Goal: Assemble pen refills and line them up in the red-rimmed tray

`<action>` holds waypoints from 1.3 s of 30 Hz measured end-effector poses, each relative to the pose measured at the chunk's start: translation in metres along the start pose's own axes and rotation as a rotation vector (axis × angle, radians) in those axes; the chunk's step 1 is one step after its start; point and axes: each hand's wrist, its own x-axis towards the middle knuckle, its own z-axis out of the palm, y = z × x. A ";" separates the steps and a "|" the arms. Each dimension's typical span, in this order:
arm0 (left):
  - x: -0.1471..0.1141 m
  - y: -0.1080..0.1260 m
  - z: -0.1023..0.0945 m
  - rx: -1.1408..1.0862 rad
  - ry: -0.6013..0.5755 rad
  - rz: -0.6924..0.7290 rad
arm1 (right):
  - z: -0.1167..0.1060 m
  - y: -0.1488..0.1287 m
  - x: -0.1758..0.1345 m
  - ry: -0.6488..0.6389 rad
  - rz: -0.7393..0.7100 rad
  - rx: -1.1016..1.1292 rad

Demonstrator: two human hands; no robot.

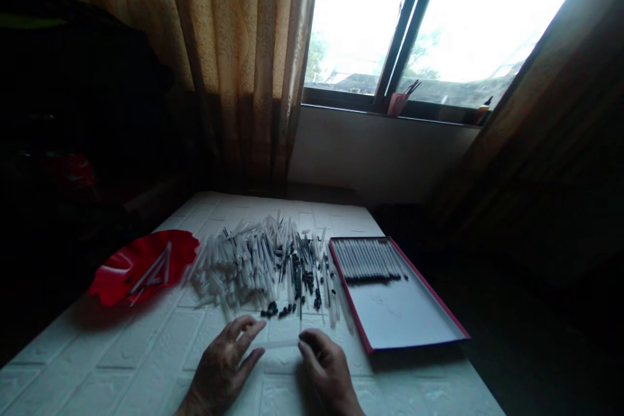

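A pale translucent pen barrel (279, 343) lies level between my hands, low over the near part of the table. My right hand (327, 364) pinches its right end between thumb and forefinger; whether a small dark part is there too is hard to see. My left hand (227, 359) is at the barrel's left end, thumb and fingers spread apart. Just beyond my hands is a big heap of clear pen barrels (238, 260), mixed with thin black refills (305, 253). Several small black caps (270, 309) are scattered along its near edge.
To the right, a shallow red-edged box lid (404, 318) holds a row of assembled pens (368, 259). A red scalloped dish (110, 276) with a few pale barrels stands left. The table (141, 351) has a white brick-pattern cover. Curtains (234, 45) and a window are behind.
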 end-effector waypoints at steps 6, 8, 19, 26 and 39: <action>0.007 0.010 -0.001 0.044 -0.140 0.126 | 0.006 0.008 -0.002 -0.043 0.003 0.039; 0.008 0.011 0.000 0.020 -0.142 0.100 | 0.005 0.012 -0.002 -0.053 -0.003 0.068; 0.001 0.000 0.008 0.109 0.032 0.096 | 0.006 0.005 0.002 -0.025 0.027 0.049; -0.003 -0.009 0.012 0.135 0.110 -0.008 | 0.016 0.016 -0.004 0.012 0.059 -0.046; -0.012 -0.022 0.015 -0.037 0.077 -0.217 | 0.019 -0.037 0.173 -0.336 -0.150 -0.851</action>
